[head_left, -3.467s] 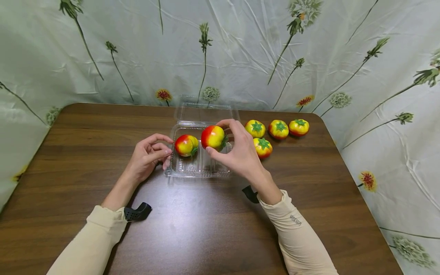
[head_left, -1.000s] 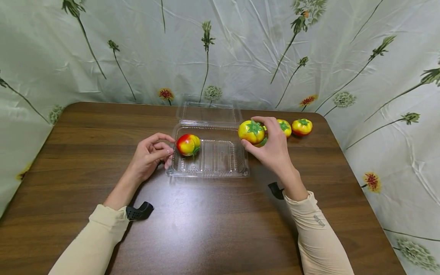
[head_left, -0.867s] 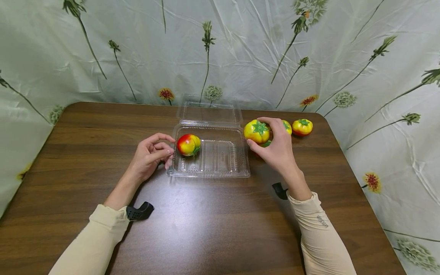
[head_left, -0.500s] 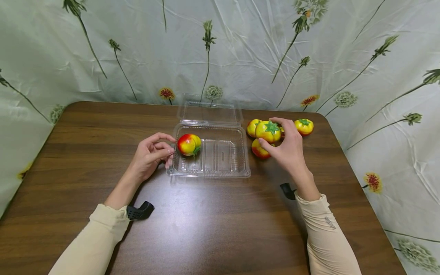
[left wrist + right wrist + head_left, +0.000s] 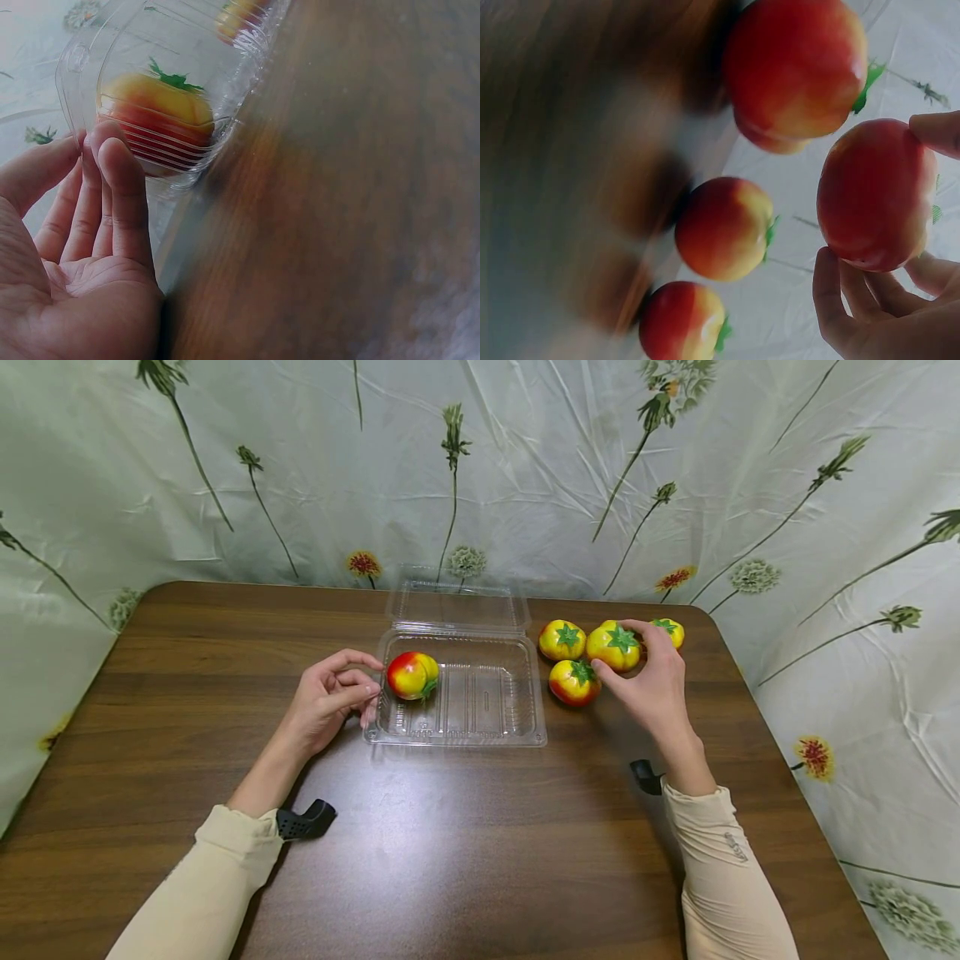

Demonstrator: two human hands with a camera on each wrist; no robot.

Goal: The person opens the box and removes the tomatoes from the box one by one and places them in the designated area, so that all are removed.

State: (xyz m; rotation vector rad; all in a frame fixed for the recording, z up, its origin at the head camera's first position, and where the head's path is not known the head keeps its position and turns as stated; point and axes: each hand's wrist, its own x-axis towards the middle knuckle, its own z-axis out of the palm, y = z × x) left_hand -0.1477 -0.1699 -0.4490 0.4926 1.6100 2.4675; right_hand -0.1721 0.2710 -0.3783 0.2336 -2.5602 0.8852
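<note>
Pinching a yellow-red toy tomato (image 5: 614, 646) between thumb and curled fingers, the right hand (image 5: 654, 687) holds it just off the worktop (image 5: 465, 843), among the loose tomatoes to the right of the clear plastic clamshell box (image 5: 457, 727). In the right wrist view the same tomato (image 5: 876, 195) sits between a fingertip above and curled fingers below, so this grip is clamped on the fruit.

Three more tomatoes lie close by: one (image 5: 562, 639) nearest the box, one (image 5: 574, 682) in front of it, and one (image 5: 669, 630) partly hidden behind the right hand's knuckles.

The left hand (image 5: 330, 697) rests at the box's left end, fingers loosely bent against the plastic wall, clamped on nothing. A single tomato (image 5: 412, 675) lies on its side in the left end of the tray; the hinged lid (image 5: 453, 603) stands open at the back.

To handle the held tomato well, I would judge a light, even pinch on opposite sides best, since the round glossy surface could slip. Keeping it clear of its three close neighbours should avoid rolling them. The left fingers at the box wall look well placed to keep the light tray from sliding.
</note>
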